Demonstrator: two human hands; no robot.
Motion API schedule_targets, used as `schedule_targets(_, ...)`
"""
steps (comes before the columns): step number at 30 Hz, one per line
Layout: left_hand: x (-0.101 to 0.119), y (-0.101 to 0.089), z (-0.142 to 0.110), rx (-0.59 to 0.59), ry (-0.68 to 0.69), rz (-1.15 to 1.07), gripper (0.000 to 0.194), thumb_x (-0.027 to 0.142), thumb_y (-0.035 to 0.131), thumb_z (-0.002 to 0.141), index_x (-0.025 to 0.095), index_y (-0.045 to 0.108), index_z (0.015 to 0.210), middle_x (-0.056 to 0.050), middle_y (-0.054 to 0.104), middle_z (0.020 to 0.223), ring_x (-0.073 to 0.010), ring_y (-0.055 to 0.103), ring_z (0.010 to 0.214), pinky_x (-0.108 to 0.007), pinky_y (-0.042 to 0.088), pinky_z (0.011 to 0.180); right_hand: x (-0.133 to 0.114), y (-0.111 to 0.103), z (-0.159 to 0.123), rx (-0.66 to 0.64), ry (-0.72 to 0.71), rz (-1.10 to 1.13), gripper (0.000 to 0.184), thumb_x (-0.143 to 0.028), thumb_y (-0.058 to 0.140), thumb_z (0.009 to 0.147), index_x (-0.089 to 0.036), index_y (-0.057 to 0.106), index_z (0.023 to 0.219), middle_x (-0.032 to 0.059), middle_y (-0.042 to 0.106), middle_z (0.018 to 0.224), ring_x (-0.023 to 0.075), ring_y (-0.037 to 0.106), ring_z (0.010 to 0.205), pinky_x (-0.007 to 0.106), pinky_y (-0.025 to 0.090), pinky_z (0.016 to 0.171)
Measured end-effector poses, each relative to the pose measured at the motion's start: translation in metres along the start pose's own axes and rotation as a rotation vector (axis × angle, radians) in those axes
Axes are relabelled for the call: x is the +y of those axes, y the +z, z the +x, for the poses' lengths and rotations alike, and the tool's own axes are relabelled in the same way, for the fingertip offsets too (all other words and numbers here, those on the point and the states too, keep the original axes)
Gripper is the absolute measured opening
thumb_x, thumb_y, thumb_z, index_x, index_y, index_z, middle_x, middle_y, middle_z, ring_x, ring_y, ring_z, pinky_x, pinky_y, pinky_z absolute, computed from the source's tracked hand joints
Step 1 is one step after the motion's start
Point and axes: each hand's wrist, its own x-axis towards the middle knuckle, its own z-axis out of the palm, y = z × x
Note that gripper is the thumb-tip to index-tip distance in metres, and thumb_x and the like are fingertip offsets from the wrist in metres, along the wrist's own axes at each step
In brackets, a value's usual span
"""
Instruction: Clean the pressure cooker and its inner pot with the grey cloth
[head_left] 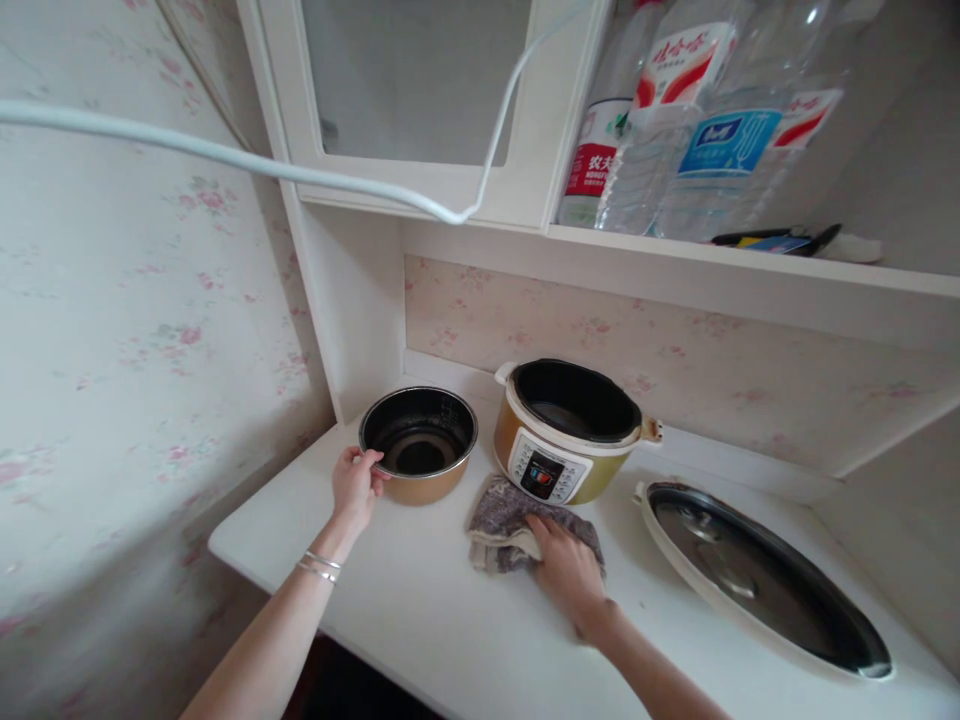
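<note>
With fingers closed on its near left rim, my left hand (358, 488) grips the inner pot (427, 487), dark inside and gold outside, which rests on the white counter (450, 620). My right hand (566, 560) presses on a bunched grey-brown cloth (501, 510) with a pale edge, its fingers curled into the folds. Directly behind the cloth stands the electric pressure cooker body (607, 475), gold and white with a control panel and an open black inside. To the right lies its lid (750, 560), dark underside up.
A shelf (750, 262) above the counter holds several clear plastic bottles (675, 130) and some small items. A white cable (360, 185) hangs across the view in front of the cabinet door (420, 80). Floral wallpaper (165, 350) covers the wall on the left.
</note>
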Motion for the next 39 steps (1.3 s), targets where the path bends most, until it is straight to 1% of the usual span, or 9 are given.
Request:
schedule_targets(4,0.007,-0.011,0.012,-0.121,-0.017,0.066,0.029,0.028,0.066,0.062,0.020,0.045,0.079,0.004,0.058,0.044,-0.0095,0.042,0.028,-0.019,0.027,0.032,0.005,-0.019,0.005,0.027,0.033,0.231,0.060,-0.004,0.043,0.066,-0.029,0.054,0.120,0.0015,0.061,0.119,0.0207,0.059,0.104,0.032,0.044,0.089)
schedule_targets(10,0.013,-0.025,0.034,-0.261,-0.030,0.121,0.028,0.030,0.066,0.065,0.019,0.045,0.079,0.002,0.060,0.045,-0.0110,0.046,0.032,-0.021,0.033,0.035,0.004,-0.037,-0.015,0.168,-0.208,0.288,0.060,-0.002,0.046,0.059,-0.023,0.061,0.114,0.0084,0.054,0.125,0.0245,0.048,0.118,0.041,0.036,0.101)
schedule_targets(15,0.014,-0.030,0.045,-0.303,-0.050,0.119,0.031,0.032,0.068,0.065,0.020,0.043,0.079,0.003,0.060,0.045,-0.0109,0.045,0.032,-0.020,0.031,0.034,-0.006,-0.023,-0.042,0.217,-0.206,0.136,0.061,-0.005,0.047,0.064,-0.022,0.053,0.122,0.0094,0.058,0.122,0.0242,0.049,0.117,0.044,0.032,0.105)
schedule_targets(21,0.014,-0.031,0.050,-0.317,-0.081,0.124,0.032,0.034,0.067,0.066,0.022,0.040,0.078,0.004,0.059,0.044,-0.0107,0.045,0.031,-0.019,0.029,0.034,-0.015,0.000,-0.043,0.054,-0.229,-0.051,0.067,-0.007,0.050,0.056,-0.022,0.054,0.122,0.0094,0.056,0.126,0.0278,0.041,0.126,0.053,0.013,0.111)
schedule_targets(23,0.014,-0.031,0.051,-0.317,-0.097,0.136,0.032,0.035,0.067,0.067,0.022,0.041,0.079,0.004,0.059,0.044,-0.0103,0.044,0.031,-0.019,0.028,0.034,-0.019,0.006,-0.039,0.043,-0.173,-0.064,0.064,-0.010,0.051,0.057,-0.020,0.054,0.120,0.0102,0.058,0.123,0.0282,0.043,0.124,0.053,0.013,0.111)
schedule_targets(28,0.013,-0.032,0.053,-0.324,-0.079,0.156,0.031,0.036,0.066,0.068,0.021,0.042,0.081,0.005,0.057,0.043,-0.0101,0.044,0.032,-0.019,0.029,0.035,-0.040,0.014,-0.022,0.047,0.086,-0.108,0.061,-0.009,0.049,0.063,-0.019,0.052,0.123,0.0112,0.061,0.117,0.0265,0.056,0.106,0.042,0.038,0.096)
schedule_targets(31,0.013,-0.033,0.052,-0.340,-0.055,0.155,0.031,0.037,0.065,0.069,0.022,0.041,0.080,0.006,0.056,0.042,-0.0107,0.044,0.031,-0.019,0.030,0.034,-0.055,0.011,-0.012,0.011,0.206,-0.134,0.065,-0.007,0.047,0.065,-0.024,0.050,0.127,0.0102,0.060,0.119,0.0269,0.060,0.099,0.039,0.044,0.085)
schedule_targets(36,0.019,-0.035,0.050,-0.374,-0.068,0.159,0.030,0.037,0.064,0.068,0.021,0.041,0.078,0.004,0.059,0.044,-0.0123,0.048,0.032,-0.021,0.034,0.036,-0.056,-0.021,0.000,-0.062,0.295,-0.007,0.057,-0.009,0.045,0.066,-0.027,0.056,0.119,0.0082,0.069,0.096,0.0262,0.065,0.087,0.032,0.045,0.070)
schedule_targets(39,0.021,-0.035,0.050,-0.380,-0.071,0.165,0.028,0.035,0.064,0.068,0.021,0.042,0.077,0.004,0.058,0.044,-0.0131,0.050,0.034,-0.022,0.035,0.037,-0.045,-0.058,0.014,0.048,0.389,0.143,0.043,-0.015,0.043,0.075,-0.026,0.059,0.113,0.0060,0.070,0.087,0.0242,0.066,0.080,0.030,0.045,0.065)
